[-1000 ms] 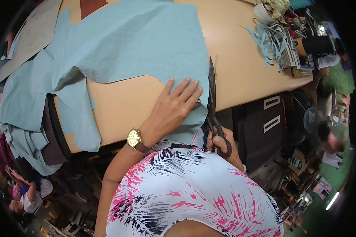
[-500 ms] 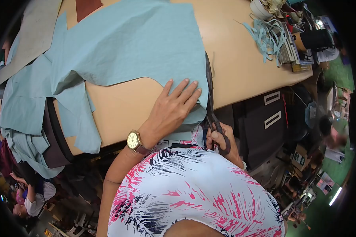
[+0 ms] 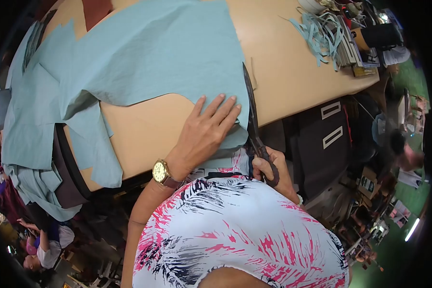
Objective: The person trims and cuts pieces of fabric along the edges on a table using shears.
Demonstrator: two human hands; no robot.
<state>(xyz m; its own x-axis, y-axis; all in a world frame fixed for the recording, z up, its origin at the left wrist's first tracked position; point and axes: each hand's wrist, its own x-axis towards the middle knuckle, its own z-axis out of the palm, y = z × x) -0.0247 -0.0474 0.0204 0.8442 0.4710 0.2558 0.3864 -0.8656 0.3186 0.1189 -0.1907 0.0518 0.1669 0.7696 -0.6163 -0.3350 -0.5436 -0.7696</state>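
Cloth [image 3: 163,60] spreads from mid-frame to upper left over the tabletop [image 3: 278,86] — the left hand [image 3: 207,127] lies flat and open on it, apparently to steady it. Right of centre, the right hand [image 3: 283,178] — grip closed on dark shears [image 3: 254,128] — holds the blades along its edge.

room over tabletop [image 3: 278,81] between scissors [image 3: 253,115] and strips [image 3: 318,37], paper stack [image 3: 346,50] a barrier beyond

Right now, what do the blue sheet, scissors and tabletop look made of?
Blue sheet: fabric or thin leather, matte; it creases and drapes softly, but I can't tell which.
Scissors: probably metal, dark and dull; long, thin and rigid-looking.
Tabletop: possibly laminate or coated board, smooth tan with a slight sheen and no clear grain.
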